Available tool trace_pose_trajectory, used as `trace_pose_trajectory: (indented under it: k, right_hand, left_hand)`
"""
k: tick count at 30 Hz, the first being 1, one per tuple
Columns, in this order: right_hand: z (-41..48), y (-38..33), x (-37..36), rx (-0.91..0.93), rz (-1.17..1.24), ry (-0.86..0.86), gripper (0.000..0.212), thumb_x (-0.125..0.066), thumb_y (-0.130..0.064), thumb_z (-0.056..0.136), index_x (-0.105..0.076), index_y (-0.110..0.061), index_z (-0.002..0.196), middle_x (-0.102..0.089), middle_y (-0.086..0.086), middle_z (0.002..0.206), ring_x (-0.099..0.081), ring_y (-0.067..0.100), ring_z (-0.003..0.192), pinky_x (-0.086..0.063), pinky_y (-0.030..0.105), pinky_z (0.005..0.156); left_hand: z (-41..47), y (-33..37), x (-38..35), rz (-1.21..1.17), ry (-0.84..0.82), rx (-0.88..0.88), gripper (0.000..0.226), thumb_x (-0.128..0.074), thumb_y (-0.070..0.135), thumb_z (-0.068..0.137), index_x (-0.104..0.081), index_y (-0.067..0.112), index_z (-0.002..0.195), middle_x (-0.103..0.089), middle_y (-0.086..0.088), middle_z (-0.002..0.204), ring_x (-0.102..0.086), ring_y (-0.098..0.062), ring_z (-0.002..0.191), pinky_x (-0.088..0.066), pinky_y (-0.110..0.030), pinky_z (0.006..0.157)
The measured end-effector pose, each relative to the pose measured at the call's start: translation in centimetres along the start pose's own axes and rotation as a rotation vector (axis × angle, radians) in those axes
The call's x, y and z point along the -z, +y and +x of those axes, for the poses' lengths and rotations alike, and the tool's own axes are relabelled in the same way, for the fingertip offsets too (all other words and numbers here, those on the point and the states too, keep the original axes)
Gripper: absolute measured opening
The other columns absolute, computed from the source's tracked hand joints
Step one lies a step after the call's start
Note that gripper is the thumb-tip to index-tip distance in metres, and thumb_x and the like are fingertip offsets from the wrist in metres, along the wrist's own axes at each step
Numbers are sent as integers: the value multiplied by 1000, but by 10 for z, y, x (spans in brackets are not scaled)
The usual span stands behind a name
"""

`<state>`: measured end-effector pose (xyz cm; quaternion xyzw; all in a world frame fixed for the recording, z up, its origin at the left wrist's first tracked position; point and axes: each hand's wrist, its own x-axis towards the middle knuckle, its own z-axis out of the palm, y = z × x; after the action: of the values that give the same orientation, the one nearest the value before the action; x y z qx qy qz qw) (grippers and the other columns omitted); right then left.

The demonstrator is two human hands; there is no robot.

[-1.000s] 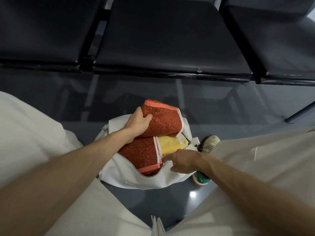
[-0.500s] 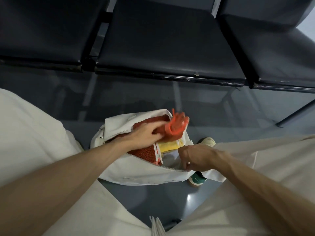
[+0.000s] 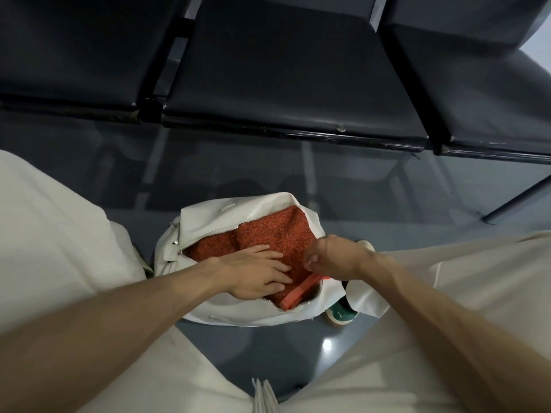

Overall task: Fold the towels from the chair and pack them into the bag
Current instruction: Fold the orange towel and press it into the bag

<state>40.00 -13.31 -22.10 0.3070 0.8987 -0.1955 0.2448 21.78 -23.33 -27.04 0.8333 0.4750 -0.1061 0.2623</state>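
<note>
A white bag (image 3: 238,311) stands open on the floor between my knees. A folded orange-red towel (image 3: 277,236) fills its mouth, its lighter orange hem (image 3: 301,293) lying at the near right. My left hand (image 3: 256,275) presses flat on the towel with fingers spread. My right hand (image 3: 331,257) is curled at the bag's right rim; whether it holds the rim or the towel edge I cannot tell. The yellow towel underneath is hidden.
A row of dark padded chairs (image 3: 283,84) runs across the top, seats bare. Their metal leg (image 3: 515,201) slants down at right. My shoe (image 3: 343,314) sits just right of the bag on the glossy grey floor (image 3: 268,347). My pale trouser legs flank the bag.
The orange-red towel went from above the bag down into its mouth, covering the yellow one. My left hand flattened onto it. My right hand lifted to the right rim.
</note>
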Motion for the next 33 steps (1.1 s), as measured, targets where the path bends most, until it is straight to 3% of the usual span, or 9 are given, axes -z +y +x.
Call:
trace_pose_trajectory:
  k: [3, 5, 7, 10, 13, 19, 25, 30, 33]
  right_hand:
    - [12, -7, -6, 56, 72, 5, 23, -54, -20, 94, -71, -19, 109, -70, -2, 108, -61, 17, 99, -44, 23, 83]
    - [21, -10, -8, 81, 75, -21, 25, -56, -21, 94, -68, -18, 115, -68, -2, 112, -60, 17, 103, -43, 22, 86]
    - [29, -10, -12, 82, 84, -67, 27, -58, -26, 94, -64, -21, 119, -66, -1, 114, -60, 19, 101, -46, 26, 89]
    - [33, -11, -19, 46, 139, -234, 30, -56, -28, 95, -58, -28, 125, -60, -1, 121, -58, 19, 104, -46, 30, 92]
    - [34, -17, -25, 45, 91, -393, 36, -48, -19, 98, -56, -28, 132, -55, -4, 131, -51, 19, 118, -38, 28, 97]
    - [42, -24, -12, 66, 36, -329, 29, -49, -26, 99, -65, -23, 124, -62, -2, 125, -56, 20, 114, -42, 33, 101]
    - [41, -16, -2, 10, -62, -317, 47, -38, -2, 93, -62, -25, 127, -54, -1, 134, -50, 22, 122, -40, 30, 104]
    - [36, -13, 16, -69, -4, -221, 34, -45, -13, 96, -65, -22, 122, -62, -3, 126, -54, 19, 116, -41, 24, 94]
    - [43, 13, 17, -230, -79, -16, 27, -45, -17, 93, -69, -14, 105, -68, 7, 111, -63, 29, 98, -52, 35, 86]
  left_hand:
    - [-13, 1, 6, -39, 313, 7, 28, -43, 26, 98, -62, 28, 118, -59, 13, 121, -46, -6, 118, -28, -27, 107]
    - [-25, -3, 7, -107, 470, 126, 19, -45, 16, 93, -62, 25, 97, -58, 14, 98, -49, -7, 94, -40, -28, 90]
    - [-38, -10, -2, -183, 464, 257, 17, -44, 14, 91, -58, 24, 92, -56, 13, 94, -52, -9, 91, -44, -31, 85]
    - [-46, -14, -19, -180, 269, 318, 20, -44, 18, 91, -60, 24, 102, -58, 9, 105, -56, -14, 102, -45, -33, 88]
    - [-45, -4, -27, -196, 58, 230, 27, -44, 27, 95, -63, 26, 114, -61, 8, 112, -56, -12, 106, -44, -33, 92]
    - [-33, 19, -32, -250, -61, 140, 23, -50, 34, 93, -64, 15, 96, -62, 0, 94, -59, -20, 90, -48, -43, 80]
    - [-19, 35, -29, -369, 23, 173, 24, -54, 32, 91, -64, 26, 113, -62, 7, 103, -60, -17, 98, -50, -37, 84]
    - [4, 62, -2, -39, 358, 1, 24, -48, 20, 92, -65, 20, 109, -64, 2, 109, -60, -22, 101, -43, -36, 83]
    - [26, 48, 20, 142, 507, -13, 26, -45, 19, 91, -65, 23, 107, -64, 4, 108, -56, -18, 103, -37, -34, 91]
